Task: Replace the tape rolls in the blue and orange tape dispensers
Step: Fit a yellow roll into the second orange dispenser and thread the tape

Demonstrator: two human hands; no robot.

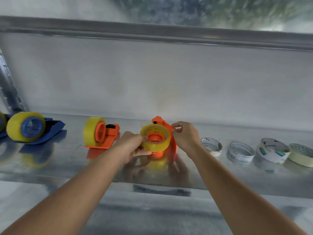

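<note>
Your left hand [133,145] grips the yellow tape roll [155,137] seated on the tipped orange dispenser [162,126] mid-shelf; your right hand [184,136] pinches its thin orange tab. Pull unevenly and the roll may cock on the hub. Visible: two orange dispensers, one blue dispenser [33,128], four spent cores [211,146].

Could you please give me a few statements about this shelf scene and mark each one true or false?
1. The left hand grips the yellow tape roll on an orange dispenser. True.
2. The right hand rests flat on the shelf. False: it pinches something at the dispenser's edge.
3. The blue dispenser has no roll. False: it carries one.
4. Empty cores lie right of the hands. True.
</note>
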